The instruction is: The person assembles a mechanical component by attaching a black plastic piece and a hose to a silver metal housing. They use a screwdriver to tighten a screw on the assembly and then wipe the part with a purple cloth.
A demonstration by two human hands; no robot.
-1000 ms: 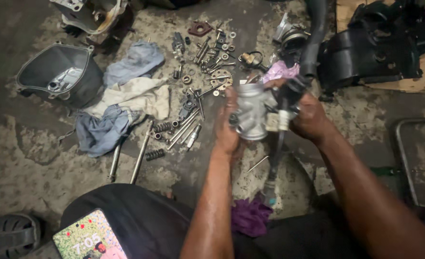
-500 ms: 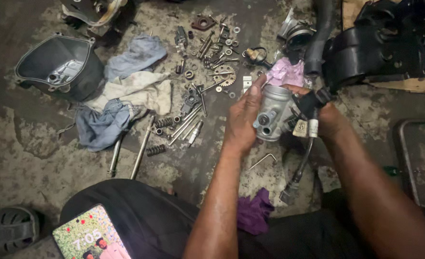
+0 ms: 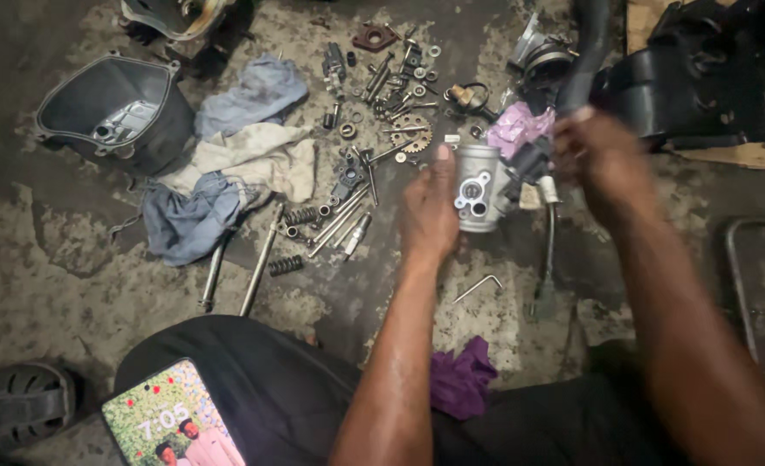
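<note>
**Grey metal part held between two hands above a stained floor**

Grey cast metal is the material of the part (image 3: 477, 187) in the middle of the head view; it is a short cylinder with a flat face that shows several round holes. The left hand (image 3: 430, 211) grasps it from the left side: the fingers are curled around the body and the thumb points upward along its edge, so this hand is closed on the part. The left forearm rises from the lower middle of the picture, almost straight up.

The right hand (image 3: 598, 155) is blurred. It is half closed, near the black fitting (image 3: 529, 161) attached on the right side of the metal part, but I cannot tell if it really grips this fitting or only touches it. The right forearm comes in from the lower right corner, on a diagonal. A thin hose (image 3: 551, 250) hangs down from the fitting toward the floor (image 3: 46, 285).

Below the hands a small bent hex key (image 3: 477, 287) lies on the concrete. To the left are many bolts, springs and a toothed sprocket (image 3: 413, 134), then crumpled rags (image 3: 236, 173) and a black plastic housing (image 3: 110, 112). A purple cloth (image 3: 460, 380) lies close to the person's lap, and a phone (image 3: 171, 423) with a lit screen lies on the dark trousers.
</note>
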